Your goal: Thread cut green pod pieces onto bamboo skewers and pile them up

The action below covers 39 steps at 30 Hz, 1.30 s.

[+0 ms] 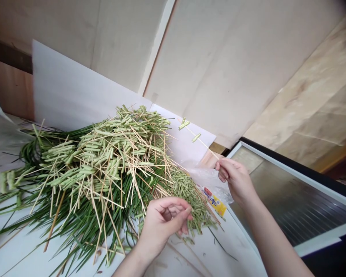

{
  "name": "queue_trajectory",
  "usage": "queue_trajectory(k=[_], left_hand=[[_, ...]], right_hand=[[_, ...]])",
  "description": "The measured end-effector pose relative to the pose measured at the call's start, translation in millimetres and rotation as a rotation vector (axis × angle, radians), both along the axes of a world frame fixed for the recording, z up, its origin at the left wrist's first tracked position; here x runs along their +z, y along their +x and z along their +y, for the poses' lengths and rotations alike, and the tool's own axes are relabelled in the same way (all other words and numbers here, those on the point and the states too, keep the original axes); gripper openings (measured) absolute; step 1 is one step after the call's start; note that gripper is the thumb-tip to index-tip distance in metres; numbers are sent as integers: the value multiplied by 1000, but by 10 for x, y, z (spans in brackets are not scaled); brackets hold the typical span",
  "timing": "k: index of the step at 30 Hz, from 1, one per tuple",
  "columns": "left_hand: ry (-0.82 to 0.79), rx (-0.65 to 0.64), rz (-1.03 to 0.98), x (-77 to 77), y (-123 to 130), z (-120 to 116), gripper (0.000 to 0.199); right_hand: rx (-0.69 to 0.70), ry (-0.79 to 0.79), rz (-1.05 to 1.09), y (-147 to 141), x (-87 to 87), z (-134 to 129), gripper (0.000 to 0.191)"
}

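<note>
My right hand pinches the lower end of a thin wooden skewer, which points up and to the left. Two groups of short green pieces sit across the skewer near its far end. My left hand is at the lower centre with its fingers curled and the thumb against the fingertips; what it holds, if anything, is hidden. Just beyond it lies a heap of short cut green pieces. Left of both hands rises a large pile of skewers loaded with green pieces.
Long dark green leaves spread under the pile on the white table. A yellow packet and clear plastic lie behind the hands. At the right stands a framed ribbed glass panel. Clear plastic is at the left edge.
</note>
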State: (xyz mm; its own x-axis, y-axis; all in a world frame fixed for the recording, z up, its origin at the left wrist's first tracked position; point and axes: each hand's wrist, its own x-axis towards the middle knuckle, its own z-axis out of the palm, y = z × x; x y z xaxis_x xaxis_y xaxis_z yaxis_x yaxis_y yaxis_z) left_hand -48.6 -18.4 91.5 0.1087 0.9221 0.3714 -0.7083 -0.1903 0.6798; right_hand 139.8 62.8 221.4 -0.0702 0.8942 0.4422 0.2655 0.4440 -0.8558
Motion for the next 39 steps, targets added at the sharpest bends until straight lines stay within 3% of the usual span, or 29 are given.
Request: queue_trajectory(k=[16, 23, 29, 36, 39], left_hand=[[18, 10, -36, 54, 21, -6, 8], [75, -314, -394, 78, -28, -47, 28], [118, -338, -476, 47, -41, -37, 30], [100, -289, -425, 31, -11, -20, 30], [85, -288, -427, 8, 12, 6, 28]], right_hand=[[-36, 70, -178, -200, -72, 36, 24], [-31, 233, -312, -564, 97, 79, 23], [-35, 291, -403, -888, 247, 115, 25], [-60, 349, -463, -1016, 307, 265, 26], [-98, 390, -494, -1068, 409, 408, 26]])
